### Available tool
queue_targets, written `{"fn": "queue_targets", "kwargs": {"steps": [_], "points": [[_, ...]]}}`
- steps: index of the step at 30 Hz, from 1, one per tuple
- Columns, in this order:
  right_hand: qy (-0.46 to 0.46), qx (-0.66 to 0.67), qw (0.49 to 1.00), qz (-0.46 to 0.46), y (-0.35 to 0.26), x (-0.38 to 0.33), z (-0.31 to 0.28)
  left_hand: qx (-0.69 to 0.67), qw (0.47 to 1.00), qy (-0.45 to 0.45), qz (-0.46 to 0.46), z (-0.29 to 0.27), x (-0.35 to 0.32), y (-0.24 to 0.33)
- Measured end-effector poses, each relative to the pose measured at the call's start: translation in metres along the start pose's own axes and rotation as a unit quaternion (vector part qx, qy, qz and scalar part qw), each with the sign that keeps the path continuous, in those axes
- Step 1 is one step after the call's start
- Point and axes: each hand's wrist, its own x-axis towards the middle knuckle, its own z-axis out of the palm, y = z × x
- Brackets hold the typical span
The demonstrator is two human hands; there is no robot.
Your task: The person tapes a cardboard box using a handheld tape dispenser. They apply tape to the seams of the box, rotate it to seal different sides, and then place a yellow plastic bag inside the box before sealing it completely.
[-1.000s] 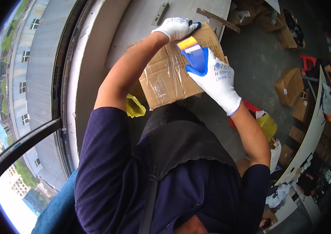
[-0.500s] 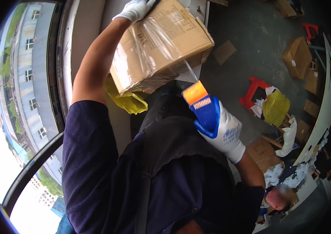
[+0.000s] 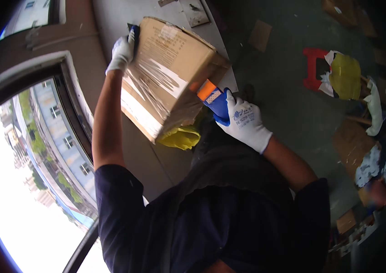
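Note:
A taped cardboard box [image 3: 165,68] sits tilted on a pale tabletop, clear tape glossy across its top and near side. My left hand [image 3: 122,52], in a white glove with blue-coated fingers, grips the box's far left edge. In my right hand [image 3: 247,120], gloved the same way, is a tape dispenser [image 3: 209,92] with an orange end and a pale toothed strip. That orange end is right beside the box's right side; whether it touches, I cannot tell. Crumpled yellow plastic [image 3: 181,138] pokes out below the box's near corner.
The tabletop [image 3: 111,16] runs along a window [image 3: 65,136] at left. On the floor at right are a red stool [image 3: 312,68], a yellow bag [image 3: 345,76], a flat cardboard piece [image 3: 260,35] and more cardboard. Another person, blurred, is at lower right.
The whole view has turned. The tape dispenser has come up from a gap away to beside the box's right side; the tape strand stretched between them no longer shows. The left hand keeps its hold.

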Motion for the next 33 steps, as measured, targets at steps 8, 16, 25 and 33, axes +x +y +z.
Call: {"fn": "queue_targets", "kwargs": {"steps": [8,16,25,33], "points": [[-0.119,0.011,0.987,0.109,0.021,0.026,-0.021,-0.036,0.999,-0.001,0.014,-0.011,-0.063,0.071],[0.090,0.149,0.914,0.367,0.107,0.023,0.067,-0.097,0.983,0.143,0.067,-0.009,-0.071,0.064],[0.441,0.367,0.811,0.111,0.024,0.102,-0.006,0.002,0.957,0.245,0.157,-0.010,-0.079,0.080],[0.403,0.393,0.820,0.102,0.029,0.126,0.006,-0.058,0.924,0.214,0.313,0.004,-0.172,0.175]]}}
